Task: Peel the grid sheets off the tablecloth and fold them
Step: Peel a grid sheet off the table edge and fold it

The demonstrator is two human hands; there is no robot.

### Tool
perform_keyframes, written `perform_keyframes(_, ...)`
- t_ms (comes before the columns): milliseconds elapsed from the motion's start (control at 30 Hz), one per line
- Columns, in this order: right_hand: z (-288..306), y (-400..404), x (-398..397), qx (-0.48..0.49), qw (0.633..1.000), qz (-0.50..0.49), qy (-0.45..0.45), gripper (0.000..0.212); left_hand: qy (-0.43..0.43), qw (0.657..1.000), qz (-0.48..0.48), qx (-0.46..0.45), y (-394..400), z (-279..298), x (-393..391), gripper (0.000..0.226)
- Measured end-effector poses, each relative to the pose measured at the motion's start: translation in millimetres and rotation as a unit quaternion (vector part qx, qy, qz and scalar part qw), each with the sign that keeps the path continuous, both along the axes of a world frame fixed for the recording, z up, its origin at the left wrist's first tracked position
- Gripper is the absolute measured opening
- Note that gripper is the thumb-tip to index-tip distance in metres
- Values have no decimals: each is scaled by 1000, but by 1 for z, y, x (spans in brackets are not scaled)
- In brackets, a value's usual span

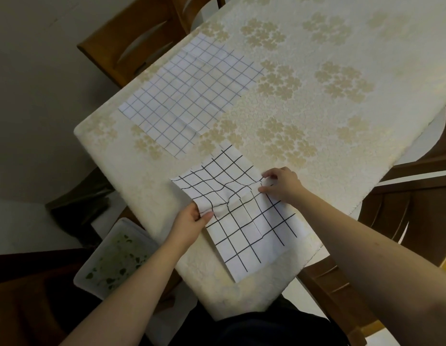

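- Near grid sheet (241,216): buckled at the worktop's (341,121) near edge, pinched by left hand (189,221) and right hand (281,183) fingers.
- Far grid sheet (192,93): laid flat by the left edge.

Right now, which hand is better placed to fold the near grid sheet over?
Probably the left hand: it pinches the near grid sheet at its left edge, where the sheet is puckered. The right hand pinches the opposite edge and could anchor it.

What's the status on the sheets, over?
Left hand and right hand pinching near sheet, buckled mid-fold. Far sheet flat on tablecloth. Nothing blocking.
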State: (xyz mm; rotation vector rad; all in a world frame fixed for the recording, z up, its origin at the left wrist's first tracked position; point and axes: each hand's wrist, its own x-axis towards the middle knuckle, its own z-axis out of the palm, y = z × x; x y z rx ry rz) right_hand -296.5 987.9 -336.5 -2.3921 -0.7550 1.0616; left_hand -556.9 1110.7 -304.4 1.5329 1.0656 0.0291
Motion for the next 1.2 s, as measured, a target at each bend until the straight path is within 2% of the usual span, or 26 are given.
perform_keyframes(167,15,-7,-7,67,993,-35,86,36,-41,996,74,-34,6,4,-5,60)
perform_keyframes(300,27,-14,-16,145,964,-108,193,57,-64,988,138,-39,9,13,-11,73)
perform_keyframes(367,30,-18,-20,202,946,-132,218,59,-67,985,154,-31,12,19,-15,71)
perform_keyframes(567,61,-34,-31,293,916,-143,234,34,-108,979,159,-64,25,34,-22,53)
perform_keyframes(800,96,-50,-60,335,906,-170,195,27,-132,982,137,-12,43,67,-19,15)
perform_keyframes(867,104,-53,-69,336,907,-191,165,24,-150,986,79,-5,49,74,-20,9)
perform_keyframes(933,111,-55,-78,333,910,-213,122,22,-148,989,-14,17,56,80,-23,21)
perform_keyframes(1033,121,-58,-88,316,917,-236,65,22,-98,981,-106,132,65,85,-23,26)
perform_keyframes(1133,128,-62,-93,264,940,-213,-40,19,-71,944,-159,279,70,93,-17,16)
perform_keyframes(1200,132,-65,-96,234,948,-181,-116,12,-77,917,-202,335,76,95,-13,15)
